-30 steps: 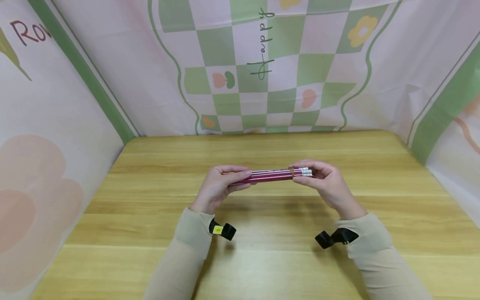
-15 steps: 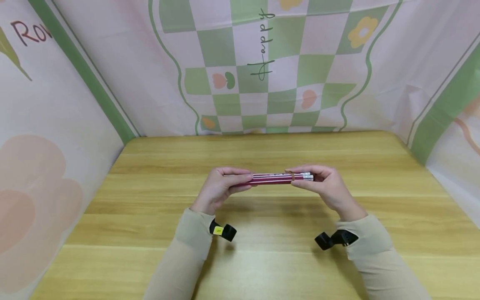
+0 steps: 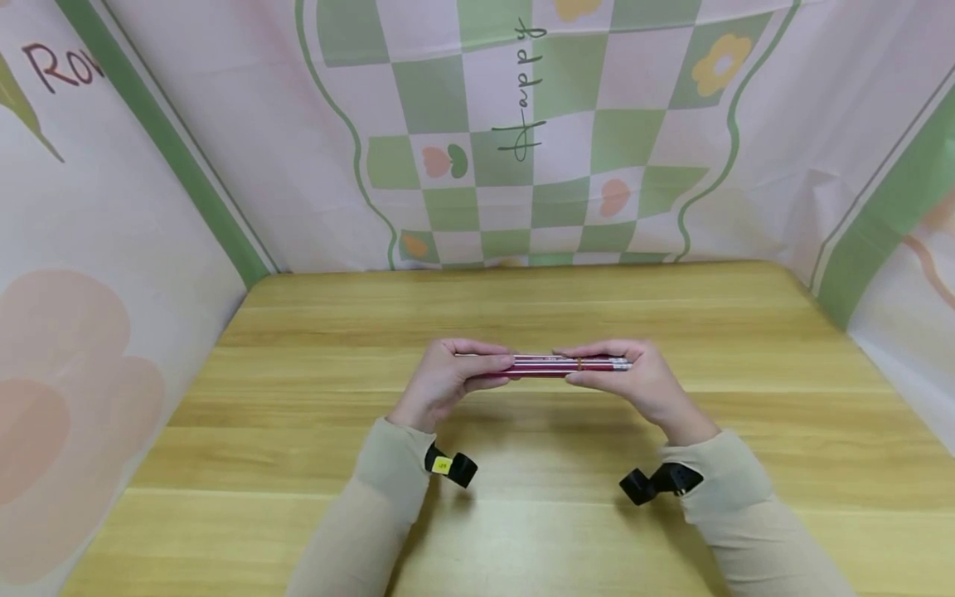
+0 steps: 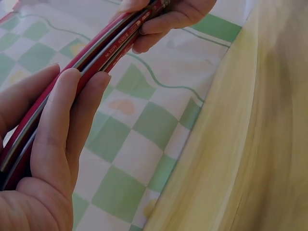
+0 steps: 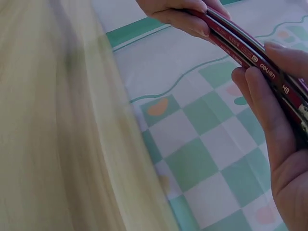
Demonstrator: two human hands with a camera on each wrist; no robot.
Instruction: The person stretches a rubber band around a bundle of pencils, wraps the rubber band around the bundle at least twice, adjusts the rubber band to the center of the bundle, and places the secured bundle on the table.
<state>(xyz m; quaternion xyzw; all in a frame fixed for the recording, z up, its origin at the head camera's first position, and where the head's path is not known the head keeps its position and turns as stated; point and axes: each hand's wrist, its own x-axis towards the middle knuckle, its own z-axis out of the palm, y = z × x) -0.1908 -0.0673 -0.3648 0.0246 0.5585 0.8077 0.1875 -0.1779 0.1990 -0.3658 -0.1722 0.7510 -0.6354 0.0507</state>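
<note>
A bundle of dark red pencils (image 3: pixel 539 366) with pale stripes lies level between both hands above the table. An orange-brown rubber band (image 3: pixel 579 363) circles it near the silvery eraser ends (image 3: pixel 621 363) on the right. My left hand (image 3: pixel 455 380) grips the left part of the bundle, thumb on the near side, fingers behind; the far tips are hidden in it. Around the banded end, my right hand (image 3: pixel 634 377) pinches with thumb and fingers. Printed lettering shows on the pencils (image 5: pixel 269 70) in the right wrist view.
Below the hands spreads a wood-grain table (image 3: pixel 522 531). A green-and-white checked cloth (image 3: pixel 507 199) hangs behind it, and printed cloth panels rise at both sides. Each wrist carries a black camera, such as the left one (image 3: pixel 462 470).
Both hands have come lower and nearer the person with the pencils. The right fingers have slid leftward over the band, narrowing the gap between the hands.
</note>
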